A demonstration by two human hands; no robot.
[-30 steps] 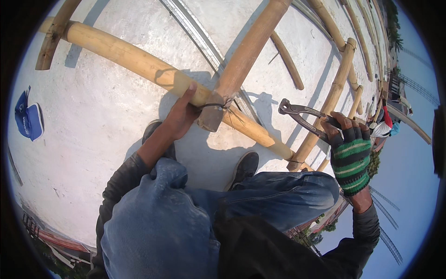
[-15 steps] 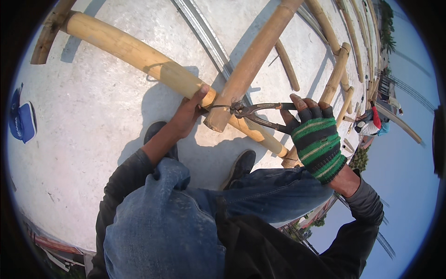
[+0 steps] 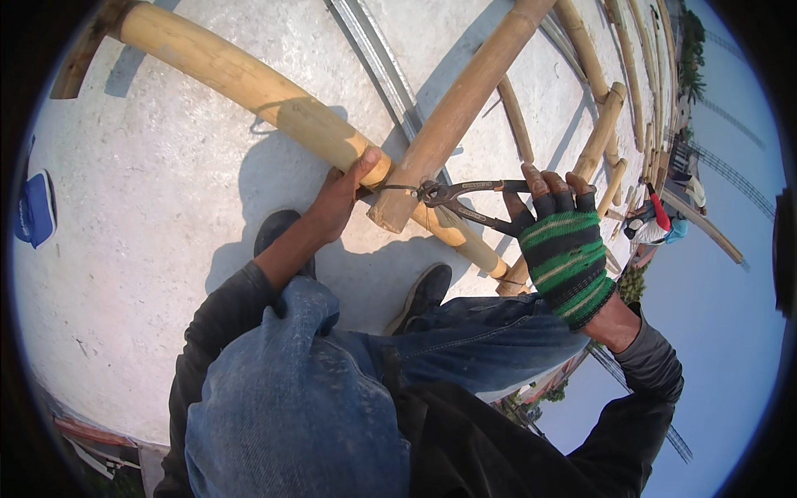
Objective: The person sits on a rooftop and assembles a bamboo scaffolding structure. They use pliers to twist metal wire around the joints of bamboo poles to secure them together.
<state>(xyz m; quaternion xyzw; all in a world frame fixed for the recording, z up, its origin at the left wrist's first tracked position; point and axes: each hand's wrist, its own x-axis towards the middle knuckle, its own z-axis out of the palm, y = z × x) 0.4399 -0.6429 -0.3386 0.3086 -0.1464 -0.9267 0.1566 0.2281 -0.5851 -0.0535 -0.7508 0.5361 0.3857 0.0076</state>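
- Beneath it all you have the white floor (image 3: 149, 232), patched with shadow and sun.
- The long pole (image 3: 241, 79), pale bamboo, slants from upper left down to the right.
- The cross pole (image 3: 477, 104) lies over it, cut end toward you.
- Beyond the crossing, the metal channel (image 3: 375, 62) runs up and away.
- Your right grip (image 3: 569, 241), in a striped glove (image 3: 573, 267), holds the pincers (image 3: 435, 196) by handles standing a little apart.
- Your left grip (image 3: 334, 206), bare, holds the long pole just left of the crossing, thumb over it, fingers mostly hidden.
- The pincers' head sits at the wire (image 3: 402, 188), which passes across the cross pole near its end.
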